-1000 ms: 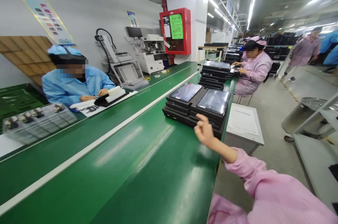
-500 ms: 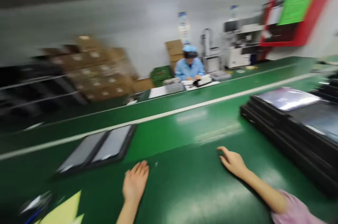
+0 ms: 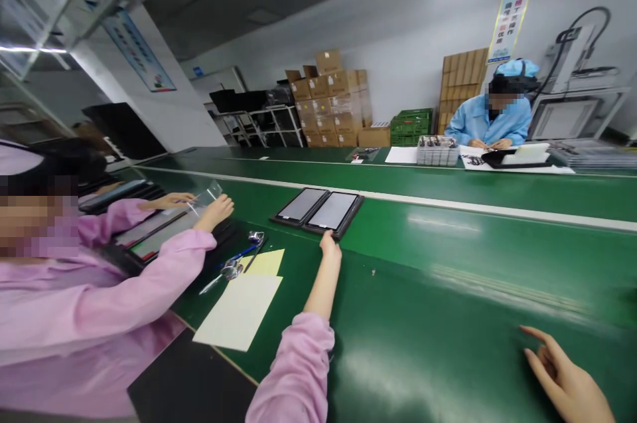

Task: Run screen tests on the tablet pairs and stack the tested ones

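A black tray holding two grey rectangular panels lies flat on the green table. My left hand reaches forward to the tray's near edge, its fingers closed on the rim; the fingertips are partly hidden. At the lower right, my right hand hovers low over the bare green surface, holding nothing. Its index finger and thumb are apart, while the other fingers curl in.
Pale yellow sheets and small tools lie left of my arm. A person in pink at the left handles clear film. Across the table sits a person in blue behind a clear box.
The view has swung left, bringing the person in pink into sight and taking the black stack out. My left hand has moved from bare table to the tray's edge.
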A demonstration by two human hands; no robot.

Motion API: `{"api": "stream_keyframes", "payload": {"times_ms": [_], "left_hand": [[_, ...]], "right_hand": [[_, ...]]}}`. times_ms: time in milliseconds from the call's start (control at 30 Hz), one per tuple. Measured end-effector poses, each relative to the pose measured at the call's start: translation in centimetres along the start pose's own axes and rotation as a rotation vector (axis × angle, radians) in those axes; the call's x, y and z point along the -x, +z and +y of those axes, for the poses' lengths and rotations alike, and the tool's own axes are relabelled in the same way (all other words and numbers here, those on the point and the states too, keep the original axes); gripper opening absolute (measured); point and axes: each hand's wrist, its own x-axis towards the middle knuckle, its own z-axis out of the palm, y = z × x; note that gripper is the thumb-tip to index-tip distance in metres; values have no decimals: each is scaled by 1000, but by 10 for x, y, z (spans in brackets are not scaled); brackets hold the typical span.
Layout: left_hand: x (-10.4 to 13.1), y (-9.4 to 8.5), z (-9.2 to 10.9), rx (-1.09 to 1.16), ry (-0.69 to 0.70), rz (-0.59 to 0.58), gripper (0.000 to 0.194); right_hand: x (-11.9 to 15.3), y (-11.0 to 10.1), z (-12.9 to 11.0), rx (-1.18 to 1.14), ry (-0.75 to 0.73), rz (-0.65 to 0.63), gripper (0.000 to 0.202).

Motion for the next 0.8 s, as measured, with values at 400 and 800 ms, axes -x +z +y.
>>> {"api": "stream_keyframes", "payload": {"times_ms": [400, 800], "left_hand": [[-14, 22, 30, 11, -485, -63, 51], [5, 32, 2, -186, -487, -179, 31]], "right_hand": [[3, -2, -13, 32, 17, 47, 51], [-2, -2, -20, -136, -41, 122, 39]]}}
